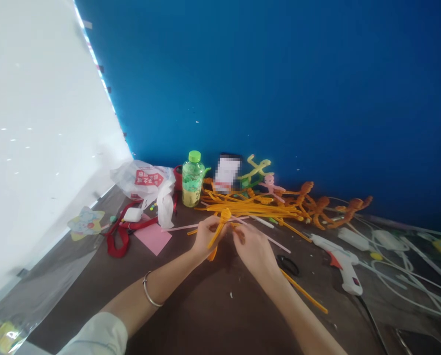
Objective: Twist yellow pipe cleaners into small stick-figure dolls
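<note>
On brown table [190,315], grasping orange pipe cleaner [217,234] with left hand [204,237], curling right hand [253,249] beside it, cannot tell if gripping; could slip from uneven pulling.

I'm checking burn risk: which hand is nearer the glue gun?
Right. The right hand is left of the glue gun, with a gap between; the left hand is farther left.

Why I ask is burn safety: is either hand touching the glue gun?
No, the glue gun lies apart from the left hand and right hand.
</note>
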`<state>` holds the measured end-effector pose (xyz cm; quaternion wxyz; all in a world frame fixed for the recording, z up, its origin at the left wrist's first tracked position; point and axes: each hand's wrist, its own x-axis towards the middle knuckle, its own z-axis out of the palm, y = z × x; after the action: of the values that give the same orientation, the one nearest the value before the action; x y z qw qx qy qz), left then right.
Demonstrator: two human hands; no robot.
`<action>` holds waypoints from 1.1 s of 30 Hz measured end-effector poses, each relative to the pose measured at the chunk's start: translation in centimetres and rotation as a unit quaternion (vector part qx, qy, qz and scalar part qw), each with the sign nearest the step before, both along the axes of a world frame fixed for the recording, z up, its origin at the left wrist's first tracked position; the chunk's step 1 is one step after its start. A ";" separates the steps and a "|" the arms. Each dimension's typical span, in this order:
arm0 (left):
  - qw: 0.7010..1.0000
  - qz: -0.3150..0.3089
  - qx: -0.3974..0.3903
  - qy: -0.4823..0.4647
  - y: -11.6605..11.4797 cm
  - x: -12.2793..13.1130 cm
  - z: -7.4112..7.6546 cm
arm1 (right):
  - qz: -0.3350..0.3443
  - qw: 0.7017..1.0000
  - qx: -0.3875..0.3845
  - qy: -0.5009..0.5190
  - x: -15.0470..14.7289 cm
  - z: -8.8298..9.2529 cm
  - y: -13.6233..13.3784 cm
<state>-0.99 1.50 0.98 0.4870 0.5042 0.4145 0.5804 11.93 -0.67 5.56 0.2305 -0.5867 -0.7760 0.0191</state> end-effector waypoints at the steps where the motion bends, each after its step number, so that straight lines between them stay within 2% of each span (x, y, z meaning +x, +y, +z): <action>1: 1.000 0.003 0.000 0.004 0.0 0.0 0.0 | -0.001 0.999 0.024 -0.049 -0.1 -0.1 -0.2; 4: 1.000 0.006 -0.005 0.012 0.0 -0.1 0.0 | 0.029 0.984 0.091 -0.149 -0.2 -0.3 -0.6; 7: 1.000 -0.011 -0.014 0.002 0.0 -0.1 0.0 | 0.083 0.972 0.128 -0.181 0.2 -0.4 -0.7; 13: 0.990 -0.106 -0.079 -0.044 -0.4 -0.2 0.5 | 0.106 0.956 0.128 -0.241 1.1 -0.2 -0.9; 17: 0.985 -0.122 -0.098 -0.072 -0.7 -0.1 0.8 | 0.107 0.955 0.114 -0.252 1.2 0.5 -1.4; 20: 0.986 -0.128 -0.088 -0.056 -0.9 0.0 0.7 | 0.104 0.961 0.088 -0.240 1.3 0.7 -1.7; 24: 0.982 -0.169 -0.076 -0.038 -1.1 -0.1 0.8 | 0.089 0.983 0.020 -0.162 1.8 1.1 -2.0; 28: 0.974 -0.208 -0.093 -0.020 -1.1 -0.2 1.2 | 0.080 0.994 -0.076 0.000 2.6 2.3 -1.9; 31: 0.962 -0.247 -0.112 -0.022 -1.2 -0.2 1.3 | 0.101 0.970 -0.158 0.154 3.4 2.9 -1.5; 33: 0.951 -0.278 -0.128 -0.040 -1.3 -0.2 1.2 | 0.112 0.928 -0.233 0.270 3.9 2.9 -1.2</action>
<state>-1.18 0.17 2.17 0.7058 0.5088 0.3093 0.3838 15.84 -1.83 8.42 0.2846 -0.5060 -0.7189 0.3823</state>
